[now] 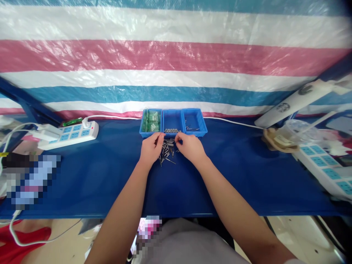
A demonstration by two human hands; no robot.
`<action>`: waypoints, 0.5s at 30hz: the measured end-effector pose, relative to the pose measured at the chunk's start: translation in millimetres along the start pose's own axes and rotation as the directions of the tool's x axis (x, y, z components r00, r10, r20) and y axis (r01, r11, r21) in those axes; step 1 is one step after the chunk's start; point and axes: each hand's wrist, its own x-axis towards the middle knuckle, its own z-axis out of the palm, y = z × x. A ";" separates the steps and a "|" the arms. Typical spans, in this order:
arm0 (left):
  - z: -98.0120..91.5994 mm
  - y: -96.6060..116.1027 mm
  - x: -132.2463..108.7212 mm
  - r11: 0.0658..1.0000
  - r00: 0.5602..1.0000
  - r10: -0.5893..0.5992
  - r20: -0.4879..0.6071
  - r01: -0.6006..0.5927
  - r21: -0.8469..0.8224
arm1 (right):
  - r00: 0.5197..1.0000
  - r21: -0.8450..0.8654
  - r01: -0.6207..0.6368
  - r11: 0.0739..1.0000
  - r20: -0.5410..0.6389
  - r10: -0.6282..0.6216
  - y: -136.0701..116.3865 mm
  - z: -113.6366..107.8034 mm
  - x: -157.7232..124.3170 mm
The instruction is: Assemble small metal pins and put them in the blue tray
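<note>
My left hand (151, 148) is at the left of a pile of small metal pins and bits (165, 151) on the blue table, its thumb and fingertips pressed together. On the pile's right side, the fingers of my right hand (191, 147) are curled into a pinch. Anything in either pinch is too small to make out. Just beyond the hands, three blue bins stand side by side. Green packets (151, 121) fill the left bin. Round metal pieces (172, 130) lie in a row in the middle bin (172, 118). The right bin (195, 116) holds a few thin metal pins (191, 128).
A white power strip (73, 135) with plugs lies at left, a second strip (324, 165) at right. Beside the latter are a clear plastic cup (298, 131) and a white tube (288, 104). A cable runs behind the bins along a striped sheet (170, 55).
</note>
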 end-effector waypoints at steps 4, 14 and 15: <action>0.6 0.1 -0.3 1.000 1.000 0.004 0.006 -0.004 0.003 | 1.000 -0.031 -0.007 0.999 0.002 0.007 0.7 4.3 0.7; 0.7 -1.0 -1.0 1.000 1.000 0.012 0.006 -0.012 -0.017 | 1.000 -0.027 0.001 1.000 -0.020 -0.001 -3.6 8.8 -0.5; 0.8 -1.1 -1.1 1.000 1.000 0.014 0.007 -0.014 -0.020 | 1.000 -0.036 -0.007 0.999 -0.016 0.006 -3.9 10.1 -0.6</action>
